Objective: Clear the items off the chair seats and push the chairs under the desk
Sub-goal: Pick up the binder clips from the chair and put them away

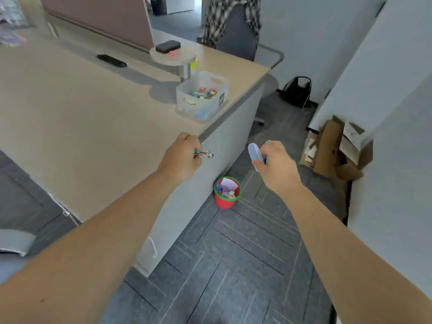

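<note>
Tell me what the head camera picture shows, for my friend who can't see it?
A person reaches both bare arms out over a desk corner: the left hand pinches a binder clip and the right hand grips a small pale plastic item. A clear bin of colourful clips sits on the beige desk. A red bucket stands on the grey floor.

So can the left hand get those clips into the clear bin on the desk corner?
Probably yes: the left hand holding binder clips hovers near the desk edge, and nothing stands between it and the open-topped clear bin.
</note>
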